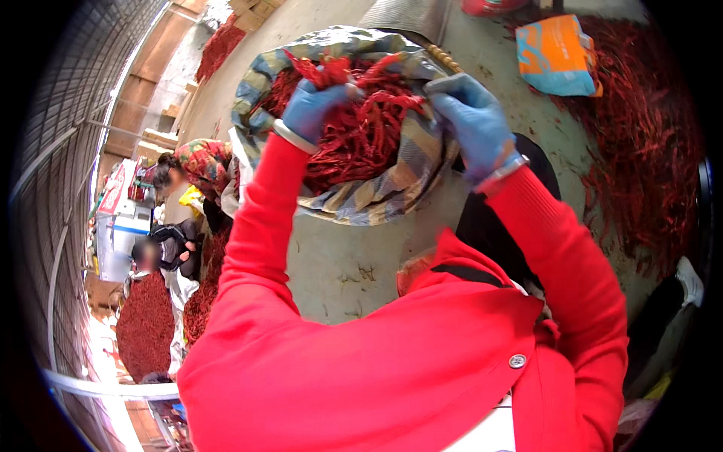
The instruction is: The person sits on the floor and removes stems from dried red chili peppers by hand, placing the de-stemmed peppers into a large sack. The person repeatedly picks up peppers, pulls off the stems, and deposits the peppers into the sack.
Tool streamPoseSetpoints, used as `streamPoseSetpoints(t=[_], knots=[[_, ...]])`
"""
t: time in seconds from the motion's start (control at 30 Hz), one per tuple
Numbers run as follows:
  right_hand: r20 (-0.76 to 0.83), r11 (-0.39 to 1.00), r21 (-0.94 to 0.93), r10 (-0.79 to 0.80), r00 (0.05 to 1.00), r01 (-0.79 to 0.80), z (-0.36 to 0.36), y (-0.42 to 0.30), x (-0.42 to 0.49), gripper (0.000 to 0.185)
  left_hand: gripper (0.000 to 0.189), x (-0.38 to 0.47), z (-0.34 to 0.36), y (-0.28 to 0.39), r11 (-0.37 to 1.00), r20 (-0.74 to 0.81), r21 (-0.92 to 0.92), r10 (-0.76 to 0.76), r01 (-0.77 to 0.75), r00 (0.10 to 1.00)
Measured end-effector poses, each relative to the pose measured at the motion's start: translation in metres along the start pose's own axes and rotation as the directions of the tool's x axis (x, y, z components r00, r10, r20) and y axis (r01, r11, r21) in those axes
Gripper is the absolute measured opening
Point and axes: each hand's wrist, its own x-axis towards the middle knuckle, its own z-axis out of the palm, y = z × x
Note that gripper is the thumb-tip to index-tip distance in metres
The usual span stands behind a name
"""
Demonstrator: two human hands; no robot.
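Dried red chili peppers (361, 144) fill a checked woven plastic sack (421, 150) with a rolled-down rim in front of me. My left hand (319, 110), in a blue glove, is above the heap and shut on a bunch of red chilies (327, 70). My right hand (471, 116), also gloved in blue, is at the sack's right rim with its fingers bent inward. Whether anything sits between those fingers cannot be made out.
A large spread of red chilies (638, 147) covers the floor at right, with an orange and blue bag (556, 53) on it. A braided tan edge (443, 56) shows behind the sack. Two people (206, 164) (175, 246) are at left beside a chili heap (147, 327).
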Motion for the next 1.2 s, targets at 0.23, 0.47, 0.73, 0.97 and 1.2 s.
streamPoseSetpoints(t=[0.23, 0.47, 0.73, 0.97, 1.2], knots=[[-0.03, 0.993, 0.073, 0.096, 0.995, -0.093, -0.001, 0.03, -0.004, 0.007, 0.074, 0.039, -0.217, -0.037, 0.303, -0.317, 0.896, -0.078, 0.325, 0.945], [-0.184, 0.931, -0.357, 0.006, 0.983, -0.072, -0.057, -0.003, -0.077, 0.007, 0.02, -0.003, 0.082, -0.028, 0.734, 0.512, 0.498, 0.181, -0.462, 0.84], [-0.425, 0.775, -0.608, -0.134, 0.895, -0.172, -0.099, -0.01, -0.175, 0.006, 0.018, -0.083, 0.237, -0.1, 0.999, 0.556, -0.019, -0.016, 0.032, 0.831], [-0.539, 0.784, -0.592, -0.212, 0.815, -0.187, -0.137, -0.019, -0.206, 0.006, 0.011, -0.09, 0.295, -0.108, 0.916, 0.558, -0.156, 0.39, -0.369, 0.733], [-0.834, 0.968, -0.085, 0.06, 0.549, -0.235, -0.152, -0.059, -0.273, 0.003, 0.01, -0.097, 0.365, -0.104, 0.858, 0.78, -0.349, 0.489, -0.376, 0.391]])
